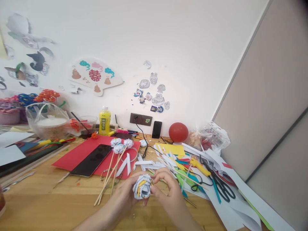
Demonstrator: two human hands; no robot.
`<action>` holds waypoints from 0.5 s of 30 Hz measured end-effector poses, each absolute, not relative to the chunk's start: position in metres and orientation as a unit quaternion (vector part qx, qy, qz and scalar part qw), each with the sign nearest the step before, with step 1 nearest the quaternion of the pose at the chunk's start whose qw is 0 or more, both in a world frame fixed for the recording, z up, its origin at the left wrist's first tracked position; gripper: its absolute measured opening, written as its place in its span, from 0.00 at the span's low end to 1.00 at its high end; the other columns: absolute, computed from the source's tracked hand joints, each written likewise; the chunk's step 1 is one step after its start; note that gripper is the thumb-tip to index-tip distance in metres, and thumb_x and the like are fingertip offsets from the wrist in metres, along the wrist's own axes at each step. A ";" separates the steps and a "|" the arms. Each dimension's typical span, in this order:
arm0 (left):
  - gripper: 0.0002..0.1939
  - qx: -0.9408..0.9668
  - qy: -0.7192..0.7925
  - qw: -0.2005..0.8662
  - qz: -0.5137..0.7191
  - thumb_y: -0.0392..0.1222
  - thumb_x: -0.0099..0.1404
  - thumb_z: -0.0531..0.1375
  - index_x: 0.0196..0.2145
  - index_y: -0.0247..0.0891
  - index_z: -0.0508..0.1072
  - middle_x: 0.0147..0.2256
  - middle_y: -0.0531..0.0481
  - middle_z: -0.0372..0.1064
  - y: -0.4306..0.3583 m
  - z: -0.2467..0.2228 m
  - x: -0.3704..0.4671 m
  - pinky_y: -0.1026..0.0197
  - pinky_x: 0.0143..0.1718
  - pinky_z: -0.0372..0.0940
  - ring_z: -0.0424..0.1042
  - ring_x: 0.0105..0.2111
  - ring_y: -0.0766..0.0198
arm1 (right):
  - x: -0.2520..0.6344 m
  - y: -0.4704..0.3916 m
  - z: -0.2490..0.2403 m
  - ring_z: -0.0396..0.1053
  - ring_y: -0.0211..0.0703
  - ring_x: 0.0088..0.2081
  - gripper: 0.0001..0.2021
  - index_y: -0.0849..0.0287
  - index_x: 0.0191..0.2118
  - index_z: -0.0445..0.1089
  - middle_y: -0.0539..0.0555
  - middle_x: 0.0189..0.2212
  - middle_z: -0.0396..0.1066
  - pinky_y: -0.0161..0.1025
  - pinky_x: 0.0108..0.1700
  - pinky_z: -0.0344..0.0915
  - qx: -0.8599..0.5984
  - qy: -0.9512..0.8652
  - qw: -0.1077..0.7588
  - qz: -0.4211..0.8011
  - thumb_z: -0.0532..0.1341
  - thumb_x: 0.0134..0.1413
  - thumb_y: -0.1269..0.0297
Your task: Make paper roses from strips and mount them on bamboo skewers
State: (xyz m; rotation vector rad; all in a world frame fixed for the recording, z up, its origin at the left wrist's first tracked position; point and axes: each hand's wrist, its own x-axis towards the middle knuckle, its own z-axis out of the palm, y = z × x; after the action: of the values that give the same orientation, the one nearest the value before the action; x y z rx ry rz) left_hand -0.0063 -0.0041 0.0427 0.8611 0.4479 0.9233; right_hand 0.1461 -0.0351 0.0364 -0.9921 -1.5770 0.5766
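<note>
Close to me, a white paper flower [145, 189] with yellow strips among its petals sits between both hands. My left hand [127, 192] curls around its left side and underneath, holding it up. At its right edge my right hand [168, 189] pinches near a petal with thumb and forefinger; a bit of yellow shows at the fingertips. Just beyond lie several finished white paper flowers [118, 148] on wooden sticks [108, 179], resting across red paper [72, 150] and a black phone [92, 160]. Loose white paper strips [124, 165] lie beside them.
To the right are a yellow glue gun [201, 167], black scissors [223, 187], coloured strips and white sheets [226, 208]. At the back stand a yellow bottle [104, 121], another phone [157, 129] and a red balloon [178, 132]. A black cable [141, 134] hangs from the socket.
</note>
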 end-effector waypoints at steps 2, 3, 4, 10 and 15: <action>0.12 0.400 0.208 0.782 0.430 0.46 0.54 0.60 0.31 0.35 0.76 0.20 0.51 0.71 -0.004 0.043 -0.006 0.64 0.20 0.60 0.65 0.18 0.65 | 0.145 -0.036 0.038 0.64 0.41 0.38 0.05 0.56 0.29 0.64 0.49 0.33 0.64 0.37 0.42 0.58 -0.423 -0.685 0.561 0.195 0.60 0.46 0.73; 0.12 0.400 0.210 0.782 0.430 0.46 0.54 0.59 0.31 0.35 0.76 0.20 0.51 0.71 -0.004 0.043 -0.006 0.64 0.20 0.60 0.65 0.18 0.65 | 0.144 -0.036 0.038 0.64 0.41 0.38 0.05 0.56 0.30 0.64 0.49 0.33 0.64 0.36 0.42 0.58 -0.422 -0.688 0.561 0.184 0.59 0.47 0.73; 0.12 0.399 0.213 0.781 0.430 0.46 0.54 0.59 0.31 0.35 0.76 0.20 0.51 0.71 -0.004 0.043 -0.006 0.64 0.20 0.60 0.65 0.18 0.65 | 0.143 -0.036 0.038 0.64 0.41 0.38 0.05 0.55 0.30 0.64 0.49 0.33 0.64 0.36 0.42 0.59 -0.421 -0.689 0.561 0.181 0.59 0.47 0.73; 0.12 0.404 0.199 0.786 0.424 0.45 0.56 0.58 0.31 0.34 0.76 0.21 0.52 0.68 -0.004 0.039 -0.007 0.64 0.20 0.60 0.64 0.18 0.65 | 0.142 -0.036 0.035 0.64 0.42 0.39 0.04 0.56 0.31 0.63 0.50 0.33 0.64 0.38 0.42 0.59 -0.406 -0.672 0.572 0.235 0.60 0.48 0.66; 0.11 0.415 0.200 0.781 0.421 0.45 0.58 0.57 0.32 0.34 0.75 0.21 0.53 0.66 -0.004 0.039 -0.007 0.65 0.21 0.59 0.63 0.19 0.67 | 0.142 -0.035 0.035 0.65 0.44 0.40 0.04 0.56 0.32 0.63 0.52 0.34 0.64 0.40 0.44 0.59 -0.408 -0.661 0.570 0.266 0.59 0.50 0.64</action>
State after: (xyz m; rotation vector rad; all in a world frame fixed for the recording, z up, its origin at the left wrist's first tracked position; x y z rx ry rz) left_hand -0.0075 -0.0045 0.0391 0.8963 0.4314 0.9090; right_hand 0.1420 -0.0354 0.0353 -0.9584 -1.5523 0.6251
